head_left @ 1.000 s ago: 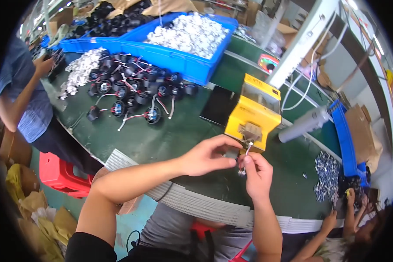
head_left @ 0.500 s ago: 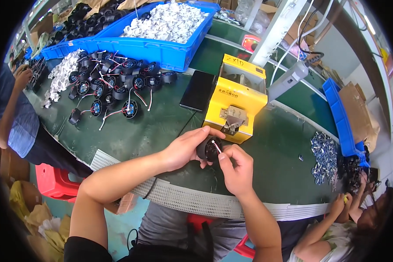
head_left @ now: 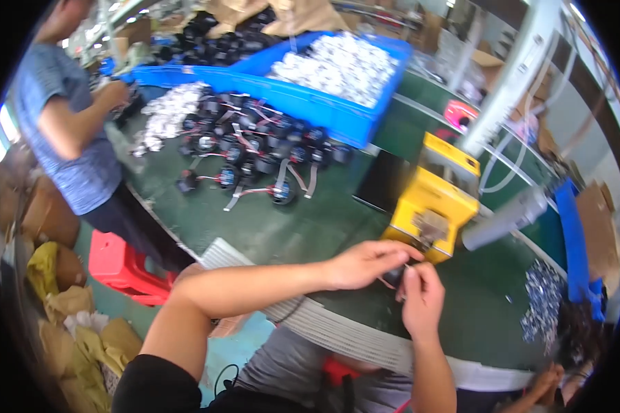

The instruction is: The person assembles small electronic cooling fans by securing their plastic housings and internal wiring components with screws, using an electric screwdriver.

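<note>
My left hand point(head_left: 366, 266) is closed around a small black round housing point(head_left: 393, 277), just in front of a yellow bench machine point(head_left: 442, 196). Most of the housing is hidden behind my fingers. From the right, my right hand point(head_left: 422, 300) meets it, thumb and forefinger pinched at its face on a thin white wire lead point(head_left: 408, 266), blurred and mostly covered. The machine's metal head point(head_left: 430, 226) sits just beyond my fingertips. A heap of black round housings with wire leads point(head_left: 255, 141) lies on the green table point(head_left: 324, 227) to the far left.
Behind the heap stands a blue bin point(head_left: 324, 110) of white parts, with a white pile point(head_left: 169, 113) beside it. A black flat box point(head_left: 384, 180) adjoins the machine. Small blue-and-silver parts point(head_left: 543, 299) lie at right. One person point(head_left: 72, 131) stands left; another's hands point(head_left: 548, 382) show lower right.
The whole view has swung left, so the scene sits further right and lower. The housing's face, visible before, is now mostly covered by my fingers. Both hands stay at the housing.
</note>
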A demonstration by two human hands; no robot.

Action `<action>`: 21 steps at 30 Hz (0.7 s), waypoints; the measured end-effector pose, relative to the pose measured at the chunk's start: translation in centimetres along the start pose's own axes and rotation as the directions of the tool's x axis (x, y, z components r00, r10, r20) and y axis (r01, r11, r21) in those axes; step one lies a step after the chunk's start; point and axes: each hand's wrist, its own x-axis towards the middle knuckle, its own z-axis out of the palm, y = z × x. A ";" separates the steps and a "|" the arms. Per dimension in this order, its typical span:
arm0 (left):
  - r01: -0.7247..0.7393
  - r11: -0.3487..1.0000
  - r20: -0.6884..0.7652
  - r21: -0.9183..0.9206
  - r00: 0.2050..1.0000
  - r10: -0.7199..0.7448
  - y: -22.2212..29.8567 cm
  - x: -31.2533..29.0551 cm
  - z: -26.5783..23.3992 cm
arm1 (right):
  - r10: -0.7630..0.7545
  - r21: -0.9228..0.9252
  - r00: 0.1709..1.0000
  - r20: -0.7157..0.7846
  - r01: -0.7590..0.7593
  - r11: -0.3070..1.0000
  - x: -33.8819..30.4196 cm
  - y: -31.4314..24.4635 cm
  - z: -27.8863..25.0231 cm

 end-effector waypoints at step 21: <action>-0.072 0.984 -0.070 -0.160 0.996 0.061 1.1 -1.4 -0.3 | 0.041 0.303 0.985 -0.170 0.012 0.953 0.3 -1.5 -0.5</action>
